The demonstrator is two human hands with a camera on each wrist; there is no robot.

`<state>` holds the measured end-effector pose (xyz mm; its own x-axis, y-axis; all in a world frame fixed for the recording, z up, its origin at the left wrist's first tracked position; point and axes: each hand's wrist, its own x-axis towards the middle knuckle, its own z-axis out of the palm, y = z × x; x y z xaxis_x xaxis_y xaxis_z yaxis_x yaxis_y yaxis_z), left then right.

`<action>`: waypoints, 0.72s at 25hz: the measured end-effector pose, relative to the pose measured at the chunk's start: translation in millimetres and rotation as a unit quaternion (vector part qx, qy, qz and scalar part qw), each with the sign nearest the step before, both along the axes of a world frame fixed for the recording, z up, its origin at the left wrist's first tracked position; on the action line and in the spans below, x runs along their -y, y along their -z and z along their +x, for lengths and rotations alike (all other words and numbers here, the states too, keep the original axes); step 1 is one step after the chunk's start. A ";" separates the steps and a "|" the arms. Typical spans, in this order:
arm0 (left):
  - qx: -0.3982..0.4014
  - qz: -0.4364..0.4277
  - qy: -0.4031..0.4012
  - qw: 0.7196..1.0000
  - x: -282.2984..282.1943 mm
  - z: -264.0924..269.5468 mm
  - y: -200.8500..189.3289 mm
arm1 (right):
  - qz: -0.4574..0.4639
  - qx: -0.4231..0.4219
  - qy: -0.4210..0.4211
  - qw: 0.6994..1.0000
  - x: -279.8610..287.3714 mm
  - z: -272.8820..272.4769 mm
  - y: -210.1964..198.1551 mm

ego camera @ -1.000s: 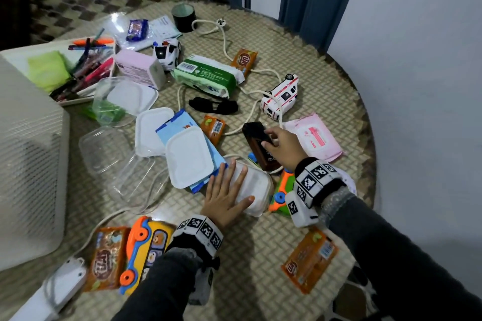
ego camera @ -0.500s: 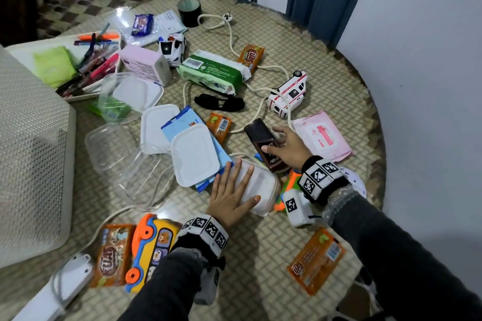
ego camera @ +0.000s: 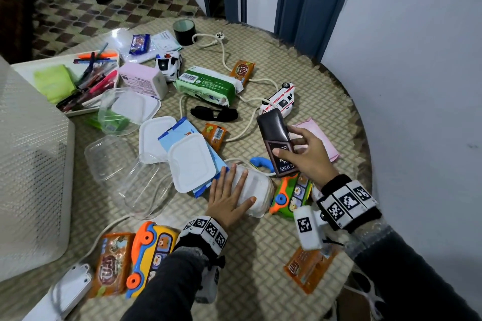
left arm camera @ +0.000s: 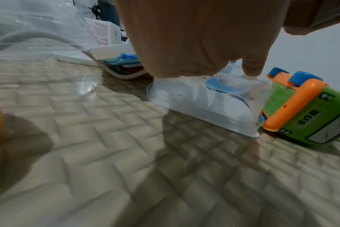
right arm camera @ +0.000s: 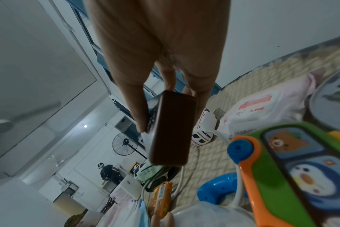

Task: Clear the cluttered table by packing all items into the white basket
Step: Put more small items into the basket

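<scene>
Both arms wear dark grey sleeves (ego camera: 167,284). Each wrist has a black band (ego camera: 348,207) with white squares that carry black blocky patterns. A small white box (ego camera: 307,229) with the same kind of pattern hangs under each wrist.

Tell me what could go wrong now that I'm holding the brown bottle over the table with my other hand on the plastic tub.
The right hand only pinches the brown bottle between thumb and fingers, so it might slip onto the green toy bus below. The white cord snakes under nearby items; lifting things could snag it and drag the toy ambulance. The left hand pressing the upturned plastic tub could slide it into the bus.
</scene>
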<state>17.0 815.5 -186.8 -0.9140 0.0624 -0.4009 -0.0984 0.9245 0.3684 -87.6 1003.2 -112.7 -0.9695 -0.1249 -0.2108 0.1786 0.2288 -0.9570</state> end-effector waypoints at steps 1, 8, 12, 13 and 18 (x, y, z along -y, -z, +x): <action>0.000 -0.007 0.000 1.000 -0.9 0.9 -0.8 | -0.010 -0.007 0.004 1.000 -3.9 8.7 -3.1; -0.049 -0.025 0.008 0.998 -2.9 5.3 -11.3 | 0.012 -0.035 0.006 0.999 -33.5 66.4 -7.1; -0.108 -0.019 0.054 0.993 -5.4 14.3 -30.7 | 0.023 -0.027 0.027 0.999 -41.9 96.1 -10.5; -0.122 0.008 0.055 0.991 -7.4 18.1 -35.5 | 0.026 -0.029 0.028 0.999 -42.2 102.5 -11.6; -0.184 0.138 0.012 0.973 -9.6 38.3 -55.8 | 0.016 -0.037 0.054 0.998 -39.5 132.5 -15.2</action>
